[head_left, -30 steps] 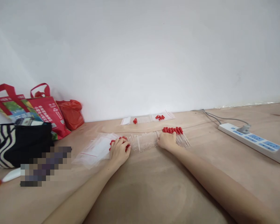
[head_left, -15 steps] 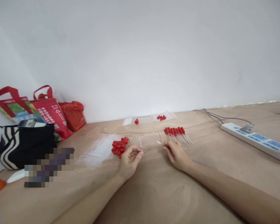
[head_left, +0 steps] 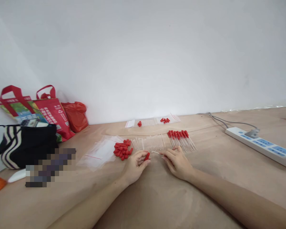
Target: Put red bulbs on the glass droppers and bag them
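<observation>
Red bulb [head_left: 146, 156] pinched in left hand's [head_left: 136, 167] fingers; right hand [head_left: 177, 161] pinches clear tube [head_left: 155, 152], both near loose tubes [head_left: 149, 143]. Bare tabletop [head_left: 143, 197] nearside; wall [head_left: 143, 63] bounds far edge. Bulb newly visible versus earlier.

Both my forearms reach up from the lower corners of the frame. Near the centre, my left hand [head_left: 136, 166] curls with thumb and fingers pinched; just right of it, my right hand [head_left: 177, 161] points its pinched fingertips leftward, palm down.
</observation>
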Demonstrator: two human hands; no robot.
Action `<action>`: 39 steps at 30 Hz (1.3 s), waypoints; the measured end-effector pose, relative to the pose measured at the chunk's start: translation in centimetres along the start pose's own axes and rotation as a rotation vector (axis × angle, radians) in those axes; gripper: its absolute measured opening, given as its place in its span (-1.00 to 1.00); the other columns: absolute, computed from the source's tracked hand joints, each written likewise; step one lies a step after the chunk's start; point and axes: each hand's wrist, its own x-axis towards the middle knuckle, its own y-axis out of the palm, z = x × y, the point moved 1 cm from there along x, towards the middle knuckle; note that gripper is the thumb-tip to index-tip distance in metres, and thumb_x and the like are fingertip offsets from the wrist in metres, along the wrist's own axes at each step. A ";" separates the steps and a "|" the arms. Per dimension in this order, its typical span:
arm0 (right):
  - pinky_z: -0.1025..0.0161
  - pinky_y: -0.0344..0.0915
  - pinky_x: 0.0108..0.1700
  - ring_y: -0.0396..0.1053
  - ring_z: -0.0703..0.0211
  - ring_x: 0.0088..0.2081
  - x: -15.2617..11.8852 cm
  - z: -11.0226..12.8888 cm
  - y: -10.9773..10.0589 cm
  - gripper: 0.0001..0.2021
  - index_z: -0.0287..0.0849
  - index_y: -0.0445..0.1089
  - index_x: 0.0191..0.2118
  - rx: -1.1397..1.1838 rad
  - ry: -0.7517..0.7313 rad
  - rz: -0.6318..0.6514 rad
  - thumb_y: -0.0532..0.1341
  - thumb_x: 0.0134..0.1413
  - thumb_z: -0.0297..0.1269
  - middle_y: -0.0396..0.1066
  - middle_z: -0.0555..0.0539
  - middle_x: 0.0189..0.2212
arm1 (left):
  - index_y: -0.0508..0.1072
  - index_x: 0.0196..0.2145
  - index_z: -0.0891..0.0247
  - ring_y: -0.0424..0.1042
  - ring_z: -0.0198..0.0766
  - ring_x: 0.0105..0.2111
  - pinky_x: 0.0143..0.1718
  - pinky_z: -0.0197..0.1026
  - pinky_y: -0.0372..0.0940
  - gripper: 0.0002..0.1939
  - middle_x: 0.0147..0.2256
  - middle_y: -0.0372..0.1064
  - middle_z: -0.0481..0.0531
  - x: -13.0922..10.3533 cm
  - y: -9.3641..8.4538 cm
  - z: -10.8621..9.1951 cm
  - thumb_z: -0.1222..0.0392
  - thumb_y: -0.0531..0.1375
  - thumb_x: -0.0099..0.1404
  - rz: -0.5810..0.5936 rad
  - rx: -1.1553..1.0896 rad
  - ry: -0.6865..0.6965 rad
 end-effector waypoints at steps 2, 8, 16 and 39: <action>0.21 -0.04 -0.20 0.29 0.26 -0.38 0.0 0.0 0.0 -0.77 -0.16 0.28 -0.18 0.001 -0.007 0.012 -0.05 0.09 -0.43 0.39 -0.05 -0.39 | 0.38 -0.26 0.31 0.39 -0.22 -0.22 -0.16 -0.13 0.34 -0.81 -0.14 0.26 0.10 0.0 0.0 0.0 0.25 0.15 0.12 0.004 0.042 0.036; 0.23 -0.04 -0.20 0.28 0.29 -0.41 0.0 0.0 0.0 -0.79 -0.16 0.29 -0.19 0.002 -0.050 0.029 -0.02 0.10 -0.40 0.38 -0.03 -0.42 | 0.40 -0.25 0.28 0.35 -0.25 -0.24 -0.24 -0.21 0.34 -0.82 -0.26 0.29 0.06 0.0 -0.2 -0.3 0.24 0.13 0.15 0.008 0.185 0.100; 0.23 -0.02 -0.23 0.24 0.28 -0.42 -0.1 -0.4 0.2 -0.82 -0.15 0.33 -0.25 0.086 -0.108 0.069 0.01 0.09 -0.37 0.35 -0.02 -0.47 | 0.42 -0.32 0.30 0.34 -0.28 -0.36 -0.34 -0.27 0.26 -0.83 -0.39 0.34 0.03 0.2 -0.4 -0.4 0.20 0.07 0.21 0.014 0.293 0.146; 0.22 -0.13 -0.30 0.13 0.32 -0.51 0.0 -0.3 -0.6 -0.77 -0.16 0.37 -0.30 -0.032 -0.247 0.028 -0.01 0.02 -0.47 0.30 0.01 -0.52 | 0.43 -0.42 0.34 0.27 -0.37 -0.53 -0.49 -0.35 0.15 -0.81 -0.51 0.31 0.01 -0.6 0.0 -2.3 0.23 0.05 0.21 0.141 0.457 0.309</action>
